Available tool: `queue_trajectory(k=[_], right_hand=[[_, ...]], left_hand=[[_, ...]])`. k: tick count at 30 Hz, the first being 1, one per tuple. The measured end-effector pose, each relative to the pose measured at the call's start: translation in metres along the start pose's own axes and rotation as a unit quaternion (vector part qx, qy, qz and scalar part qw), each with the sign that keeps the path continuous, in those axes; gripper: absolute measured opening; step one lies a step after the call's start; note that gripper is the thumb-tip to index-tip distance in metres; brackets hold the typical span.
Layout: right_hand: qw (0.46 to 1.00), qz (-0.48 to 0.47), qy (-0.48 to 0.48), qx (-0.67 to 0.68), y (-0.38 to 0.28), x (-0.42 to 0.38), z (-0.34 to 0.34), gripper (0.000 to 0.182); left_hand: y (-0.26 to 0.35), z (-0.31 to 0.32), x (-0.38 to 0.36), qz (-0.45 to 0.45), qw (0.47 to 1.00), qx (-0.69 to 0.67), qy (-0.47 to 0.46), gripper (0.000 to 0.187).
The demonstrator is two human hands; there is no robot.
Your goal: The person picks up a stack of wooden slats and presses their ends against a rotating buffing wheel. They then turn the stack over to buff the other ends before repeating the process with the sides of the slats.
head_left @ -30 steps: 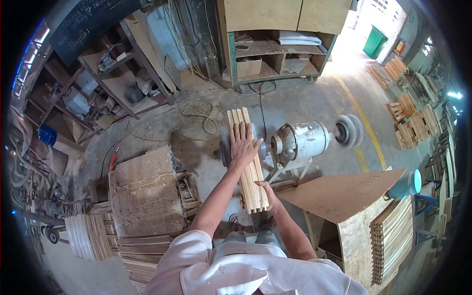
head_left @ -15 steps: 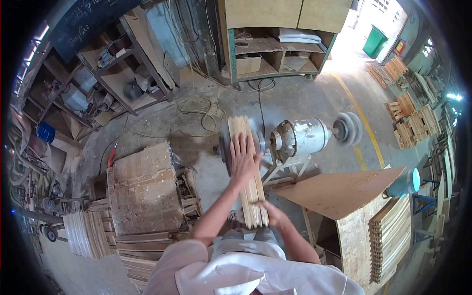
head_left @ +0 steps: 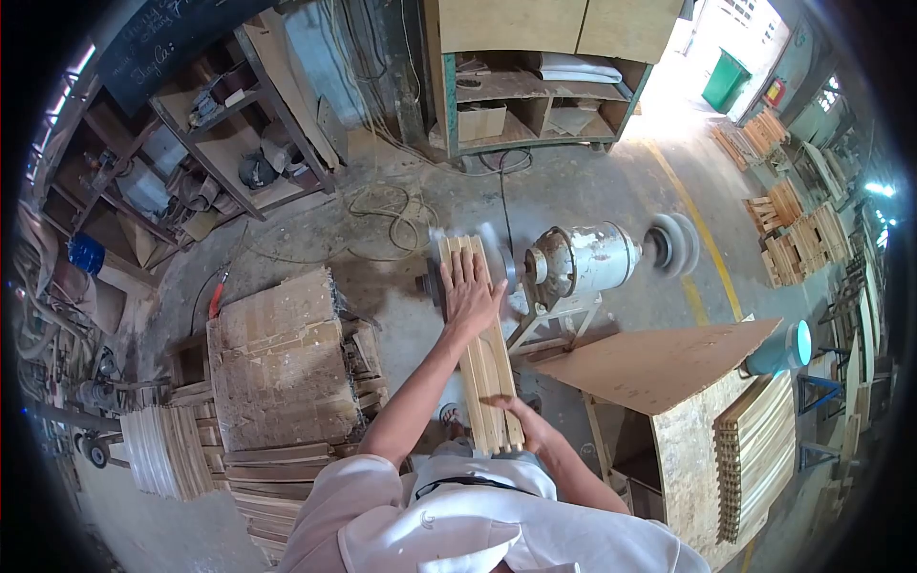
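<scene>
Fingers (head_left: 467,266) of the left hand (head_left: 470,304), in the head view, lie flat and slightly spread across the far part of a bundle of wooden slats (head_left: 490,358), not wrapped around it; the broad palm seems meant to press the pieces evenly and keep them level side by side. The right hand (head_left: 531,423) is closed over the bundle's right edge near its close end, apparently to steer and steady it; how the digits meet the underside is hidden. The slats lie lengthwise before the person, their far end over a blurred wheel (head_left: 436,286) beside the electric motor (head_left: 587,260), whose metal stand (head_left: 558,323) probably raises it to working height. More slats (head_left: 764,449) are stacked within reach on the plywood desk (head_left: 684,468) at right.
</scene>
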State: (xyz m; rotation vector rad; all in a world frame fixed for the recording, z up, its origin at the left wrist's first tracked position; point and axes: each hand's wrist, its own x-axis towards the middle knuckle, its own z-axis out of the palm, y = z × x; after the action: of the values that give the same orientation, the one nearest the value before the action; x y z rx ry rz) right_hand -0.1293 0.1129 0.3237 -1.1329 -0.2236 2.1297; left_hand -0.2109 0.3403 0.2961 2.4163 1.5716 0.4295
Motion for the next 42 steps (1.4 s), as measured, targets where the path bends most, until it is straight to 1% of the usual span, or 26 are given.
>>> queue_trajectory(k=[3,5,6,7,8,9,11,13,14,16,19,21,22,24,26,27,29,30,31,32,33,35,36,38,41,42], right_hand=[[0.998,0.025,-0.016,0.049,0.018,-0.009,-0.003,0.059],[0.999,0.014,-0.012,0.05,0.007,-0.008,-0.004,0.058],[0.999,0.021,-0.012,0.046,-0.007,-0.004,-0.002,0.066],[0.996,0.064,-0.042,0.05,-0.011,0.016,-0.015,0.062],[0.998,-0.036,-0.041,0.024,-0.019,0.024,-0.016,0.058],[0.998,-0.014,-0.057,0.04,-0.038,0.038,-0.015,0.053],[0.992,-0.03,-0.12,0.0,-0.065,0.081,-0.03,0.048],[0.984,-0.144,-0.065,-0.083,-0.08,0.111,-0.031,0.051],[0.982,-0.167,-0.05,-0.073,-0.078,0.113,-0.037,0.051],[0.978,-0.15,0.013,-0.146,-0.069,0.118,-0.038,0.057],[0.976,-0.149,0.01,-0.157,-0.035,0.085,-0.044,0.057],[0.982,-0.125,-0.033,-0.139,-0.001,0.065,-0.057,0.061],[0.968,-0.186,-0.044,-0.163,0.023,0.063,-0.068,0.064],[0.979,-0.129,-0.026,-0.158,0.039,0.028,-0.061,0.066],[0.989,-0.122,-0.042,-0.066,0.069,0.033,-0.068,0.062],[0.99,-0.118,-0.047,-0.068,0.061,0.028,-0.063,0.062],[0.994,0.006,-0.072,0.08,0.042,0.021,-0.054,0.051],[0.989,-0.046,-0.079,0.12,0.028,0.028,-0.05,0.051],[0.963,0.006,-0.196,0.182,0.01,0.04,-0.052,0.055],[0.96,-0.017,-0.213,0.183,-0.003,0.063,-0.055,0.06],[0.963,-0.039,-0.198,0.177,-0.022,0.068,-0.051,0.058],[0.981,-0.081,-0.133,0.119,-0.049,0.091,-0.045,0.065],[0.977,-0.069,-0.162,0.122,-0.058,0.094,-0.043,0.067],[0.977,-0.053,-0.153,0.141,-0.05,0.109,-0.048,0.069],[0.979,-0.043,-0.146,0.135,-0.028,0.086,-0.041,0.073],[0.972,-0.028,-0.158,0.172,-0.014,0.076,-0.042,0.075]], left_hand=[[0.003,0.0,-0.01,0.004,1.0,-0.008,0.012,0.079],[0.004,0.004,0.0,-0.009,1.0,-0.004,0.003,0.082],[0.001,0.006,0.005,-0.01,0.999,-0.03,0.015,0.082],[-0.002,0.005,0.016,-0.013,1.0,-0.017,0.013,0.083],[-0.014,0.022,0.029,-0.021,0.999,-0.018,0.035,0.084],[-0.011,0.012,0.035,-0.032,0.999,-0.023,0.023,0.085],[-0.007,0.01,0.042,-0.034,0.999,0.013,-0.018,0.083],[0.002,0.005,0.036,-0.03,0.999,0.007,-0.044,0.08],[0.003,0.007,0.033,-0.034,0.998,0.007,-0.044,0.079],[0.01,-0.001,0.021,-0.018,0.998,0.027,-0.057,0.079],[0.012,0.004,0.006,-0.02,0.997,0.052,-0.061,0.079],[0.011,0.006,0.0,-0.013,0.997,0.059,-0.051,0.079],[0.012,0.006,-0.002,-0.011,0.997,0.059,-0.047,0.078],[0.013,0.008,-0.002,-0.006,0.997,0.059,-0.045,0.078],[0.01,0.006,0.0,0.024,0.998,0.053,-0.003,0.078],[0.008,0.009,0.005,0.019,0.998,0.056,-0.002,0.078],[0.001,0.013,0.02,0.04,0.998,0.055,0.009,0.078],[0.004,0.004,0.027,0.062,0.995,0.071,0.005,0.076],[0.0,0.016,0.034,0.047,0.998,0.042,0.022,0.074],[0.001,0.016,0.037,0.037,0.998,0.048,0.011,0.075],[-0.007,0.027,0.043,0.061,0.996,0.058,0.024,0.075],[-0.004,0.029,0.039,0.097,0.991,0.037,0.086,0.069],[0.005,0.02,0.035,0.061,0.996,0.036,0.052,0.071],[0.012,0.008,0.032,0.043,0.998,0.038,0.02,0.073],[0.014,0.005,0.024,0.031,0.999,0.034,0.0,0.074],[0.015,0.007,0.022,0.032,0.999,0.024,-0.003,0.075]])
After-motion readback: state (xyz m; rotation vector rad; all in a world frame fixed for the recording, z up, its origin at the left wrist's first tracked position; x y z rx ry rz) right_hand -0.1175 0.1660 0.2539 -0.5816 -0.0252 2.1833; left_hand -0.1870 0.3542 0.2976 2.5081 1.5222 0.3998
